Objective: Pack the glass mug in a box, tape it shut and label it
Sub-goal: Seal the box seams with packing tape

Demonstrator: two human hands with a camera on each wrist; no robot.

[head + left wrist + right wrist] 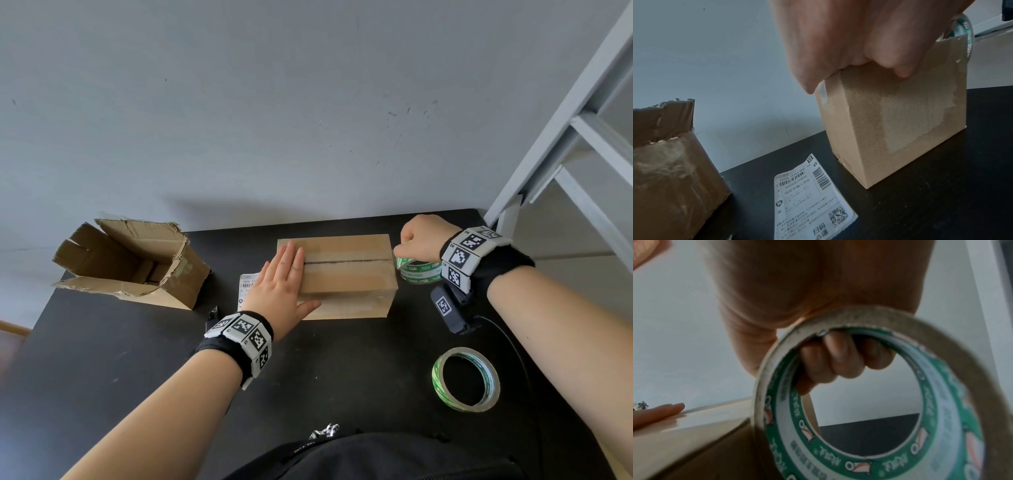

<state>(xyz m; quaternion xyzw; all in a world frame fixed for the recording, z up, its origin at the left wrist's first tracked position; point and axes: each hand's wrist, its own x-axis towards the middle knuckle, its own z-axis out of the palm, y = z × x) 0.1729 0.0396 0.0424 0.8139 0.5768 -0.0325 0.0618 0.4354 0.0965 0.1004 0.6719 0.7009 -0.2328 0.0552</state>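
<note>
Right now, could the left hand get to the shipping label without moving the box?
Probably yes. The shipping label lies flat on the table just left of the closed box, under the left hand that presses the box top; nothing covers it.

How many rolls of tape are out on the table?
2. One tape roll is gripped by the right hand at the closed box's right end; a spare roll lies flat nearer the person.

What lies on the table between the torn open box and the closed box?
A printed shipping label lies flat on the table between the torn box and the closed box, clearest in the left wrist view.
</note>
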